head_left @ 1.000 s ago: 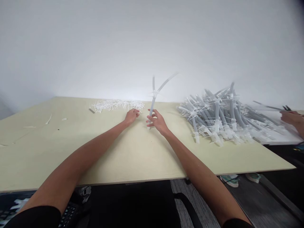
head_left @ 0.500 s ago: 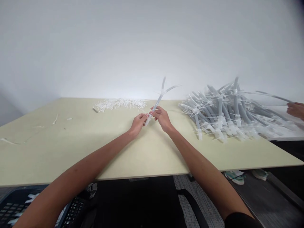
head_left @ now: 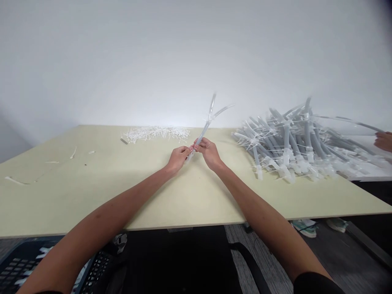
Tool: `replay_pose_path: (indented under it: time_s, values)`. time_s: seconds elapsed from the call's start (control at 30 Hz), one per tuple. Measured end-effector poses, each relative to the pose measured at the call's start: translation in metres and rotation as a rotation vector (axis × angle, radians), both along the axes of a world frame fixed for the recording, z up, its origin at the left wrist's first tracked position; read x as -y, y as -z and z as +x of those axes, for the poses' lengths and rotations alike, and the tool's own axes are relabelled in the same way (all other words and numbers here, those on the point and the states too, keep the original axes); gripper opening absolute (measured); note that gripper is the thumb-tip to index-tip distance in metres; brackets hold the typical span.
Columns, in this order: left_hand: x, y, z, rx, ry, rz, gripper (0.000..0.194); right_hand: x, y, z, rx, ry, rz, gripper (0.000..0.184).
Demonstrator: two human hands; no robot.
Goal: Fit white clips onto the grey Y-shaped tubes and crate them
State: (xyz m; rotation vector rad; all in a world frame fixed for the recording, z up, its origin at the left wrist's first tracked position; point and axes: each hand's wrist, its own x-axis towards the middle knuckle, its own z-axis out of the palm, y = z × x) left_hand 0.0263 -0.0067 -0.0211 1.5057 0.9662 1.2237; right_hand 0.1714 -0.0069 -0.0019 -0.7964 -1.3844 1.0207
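Note:
A branched tube assembly point(head_left: 203, 131) of clear grey tubing is held above the middle of the table, tilted up and to the right. Its two upper arms fork from a white joint. My left hand point(head_left: 179, 158) grips the lower end, fingers closed near a clear fitting. Just beside it, my right hand point(head_left: 209, 152) pinches the tube slightly higher. Something red or pink shows between the fingertips; it is too small to make out. The fingers partly cover the lower fitting.
A heap of similar tube assemblies point(head_left: 286, 143) lies at the right of the table point(head_left: 147, 204). White cable ties point(head_left: 157, 133) are spread at the back, beside a small grey piece point(head_left: 123, 141). Another person's hand point(head_left: 383, 141) holds a thin tube at far right. A dark basket point(head_left: 18, 265) stands below left.
My hands stay together on the tube, with the fingers drawn closer over the red part. The tube's upper end rises slightly. The other person's hand shifts a little right.

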Motion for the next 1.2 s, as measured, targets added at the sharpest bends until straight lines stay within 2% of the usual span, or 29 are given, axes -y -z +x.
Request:
replay_pose_path:
  time_s: [0.23, 0.37, 0.6, 0.8, 1.0, 1.2]
  values:
    - [0.002, -0.003, 0.0, 0.008, -0.009, 0.008, 0.037, -0.001, 0.001, -0.001, -0.005, -0.006, 0.013, 0.022]
    - [0.006, -0.007, 0.002, 0.007, -0.082, 0.028, 0.032, 0.0, -0.001, -0.002, 0.028, 0.026, 0.008, 0.022]
    - [0.0, -0.004, 0.001, 0.187, -0.086, 0.0, 0.025, 0.001, -0.003, -0.001, 0.101, -0.01, 0.003, 0.027]
    - [-0.007, -0.001, -0.002, 0.007, -0.218, 0.15, 0.022, 0.0, -0.002, 0.003, 0.138, -0.02, 0.004, 0.031]
    - [0.002, -0.012, -0.006, -0.124, -0.242, 0.204, 0.022, 0.003, -0.003, 0.001, 0.108, -0.006, 0.01, 0.032]
    - [0.011, -0.015, -0.004, -0.161, -0.263, 0.247, 0.021, 0.0, 0.001, -0.001, 0.142, 0.064, 0.02, 0.031]
